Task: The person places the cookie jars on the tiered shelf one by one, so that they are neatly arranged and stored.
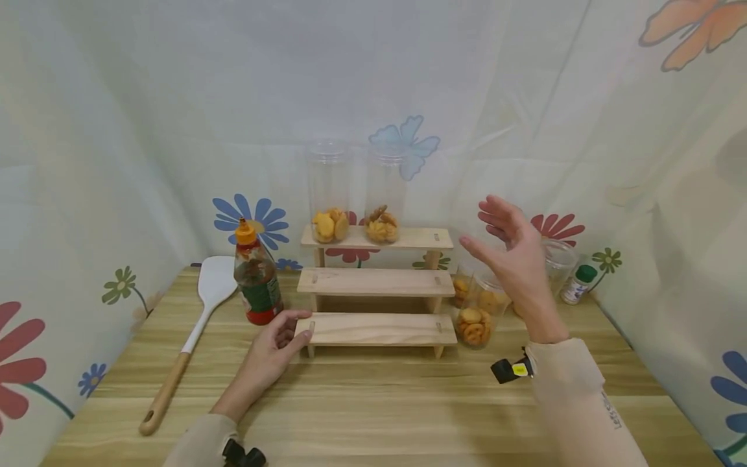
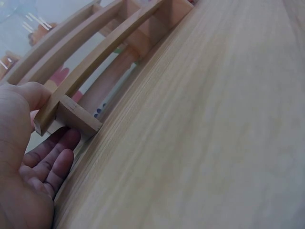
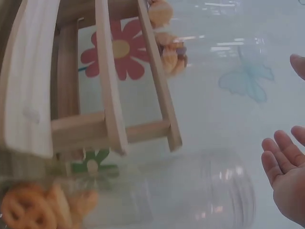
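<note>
A three-tier wooden shelf (image 1: 373,282) stands on the table. My left hand (image 1: 274,347) grips the left end of its lowest tier, thumb over the board and fingers beside and below it, as the left wrist view shows at the board end (image 2: 78,117). Two clear lidded jars with snacks stand on the top tier, a left jar (image 1: 329,194) and a right jar (image 1: 385,198). Raised at the right, my right hand (image 1: 519,259) holds nothing, fingers and thumb spread apart. Below and left of it, a clear jar of pretzel-shaped biscuits (image 1: 475,324) stands by the shelf's right end.
Behind that jar stand another snack jar (image 1: 461,285) and, farther right, a clear jar (image 1: 557,263) beside a small green-capped bottle (image 1: 579,284). To the left are a red sauce bottle (image 1: 259,285) and a white spatula (image 1: 216,282) with a wooden handle. A flowered curtain hangs behind.
</note>
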A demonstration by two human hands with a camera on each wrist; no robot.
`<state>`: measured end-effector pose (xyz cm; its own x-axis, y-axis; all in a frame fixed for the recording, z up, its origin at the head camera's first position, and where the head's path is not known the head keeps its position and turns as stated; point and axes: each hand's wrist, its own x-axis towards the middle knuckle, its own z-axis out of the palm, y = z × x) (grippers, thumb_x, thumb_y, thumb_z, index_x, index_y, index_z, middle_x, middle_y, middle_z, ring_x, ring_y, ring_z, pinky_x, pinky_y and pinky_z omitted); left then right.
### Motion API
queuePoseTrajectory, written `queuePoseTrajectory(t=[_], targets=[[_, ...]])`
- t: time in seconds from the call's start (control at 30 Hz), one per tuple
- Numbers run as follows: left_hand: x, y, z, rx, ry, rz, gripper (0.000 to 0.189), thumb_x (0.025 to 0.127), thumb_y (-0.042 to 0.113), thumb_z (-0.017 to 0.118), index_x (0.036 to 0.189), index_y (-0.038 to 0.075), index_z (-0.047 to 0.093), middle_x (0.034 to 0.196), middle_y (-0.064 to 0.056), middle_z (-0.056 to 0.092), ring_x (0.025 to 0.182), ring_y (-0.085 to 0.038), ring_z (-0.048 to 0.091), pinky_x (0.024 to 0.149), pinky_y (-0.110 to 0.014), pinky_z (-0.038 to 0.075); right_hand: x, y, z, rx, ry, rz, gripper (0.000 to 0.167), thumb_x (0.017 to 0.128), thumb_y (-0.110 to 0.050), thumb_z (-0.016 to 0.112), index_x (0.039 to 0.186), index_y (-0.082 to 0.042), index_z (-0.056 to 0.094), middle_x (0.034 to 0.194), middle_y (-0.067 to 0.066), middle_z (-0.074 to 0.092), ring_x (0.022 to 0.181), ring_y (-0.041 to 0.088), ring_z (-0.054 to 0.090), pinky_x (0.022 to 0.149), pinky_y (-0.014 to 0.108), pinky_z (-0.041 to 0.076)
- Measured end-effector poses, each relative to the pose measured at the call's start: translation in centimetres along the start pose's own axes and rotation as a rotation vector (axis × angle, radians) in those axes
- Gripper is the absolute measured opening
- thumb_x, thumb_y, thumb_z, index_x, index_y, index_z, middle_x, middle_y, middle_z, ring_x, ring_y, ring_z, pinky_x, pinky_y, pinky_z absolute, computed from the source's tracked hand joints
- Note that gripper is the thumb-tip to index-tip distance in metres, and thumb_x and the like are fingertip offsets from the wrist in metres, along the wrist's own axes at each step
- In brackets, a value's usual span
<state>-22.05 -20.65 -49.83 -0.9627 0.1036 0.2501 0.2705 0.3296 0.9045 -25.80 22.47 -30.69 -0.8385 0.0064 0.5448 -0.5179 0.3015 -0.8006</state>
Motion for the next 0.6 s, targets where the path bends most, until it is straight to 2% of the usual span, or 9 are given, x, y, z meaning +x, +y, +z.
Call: queuePoseTrajectory(t=[0.1, 0.3, 0.47, 0.6], targets=[[0.0, 0.0, 0.0, -0.002, 0.000, 0.003, 0.036, 0.109, 0.028, 0.077, 0.144, 0.021, 0.070, 0.114, -0.010, 0.071, 0.097, -0.020, 0.068, 0.080, -0.028, 0.054, -1.0, 0.6, -1.3, -0.025, 0.022, 0.032, 0.078, 0.097, -0.014, 0.089, 0.165, -0.016, 0.052, 0.159, 0.007, 0.061, 0.147, 0.025, 0.056, 0.122, 0.034, 0.043], [0.0, 0.0, 0.1, 0.002, 0.000, 0.003, 0.035, 0.109, 0.027, 0.076, 0.144, 0.021, 0.070, 0.116, -0.010, 0.072, 0.099, -0.020, 0.068, 0.083, -0.028, 0.055, -2.8, 2.3, -3.3, -0.046, 0.062, 0.039, 0.077, 0.098, -0.009, 0.088, 0.165, -0.014, 0.052, 0.157, 0.007, 0.062, 0.143, 0.019, 0.059, 0.115, 0.020, 0.045], [0.0, 0.0, 0.1, 0.003, 0.002, 0.002, 0.036, 0.109, 0.027, 0.076, 0.144, 0.020, 0.070, 0.117, -0.010, 0.072, 0.100, -0.020, 0.069, 0.083, -0.028, 0.055, -4.1, 4.0, -4.0, -0.047, 0.054, 0.048, 0.076, 0.098, -0.007, 0.087, 0.165, -0.009, 0.051, 0.156, 0.009, 0.063, 0.139, 0.016, 0.060, 0.112, 0.016, 0.047], [0.0, 0.1, 0.1, 0.007, 0.002, 0.002, 0.036, 0.109, 0.027, 0.076, 0.144, 0.020, 0.070, 0.117, -0.010, 0.072, 0.099, -0.020, 0.068, 0.083, -0.028, 0.055, -5.3, 5.4, -4.1, -0.044, 0.032, 0.086, 0.078, 0.098, -0.005, 0.087, 0.166, -0.007, 0.048, 0.159, 0.016, 0.060, 0.140, 0.015, 0.058, 0.112, 0.015, 0.045]])
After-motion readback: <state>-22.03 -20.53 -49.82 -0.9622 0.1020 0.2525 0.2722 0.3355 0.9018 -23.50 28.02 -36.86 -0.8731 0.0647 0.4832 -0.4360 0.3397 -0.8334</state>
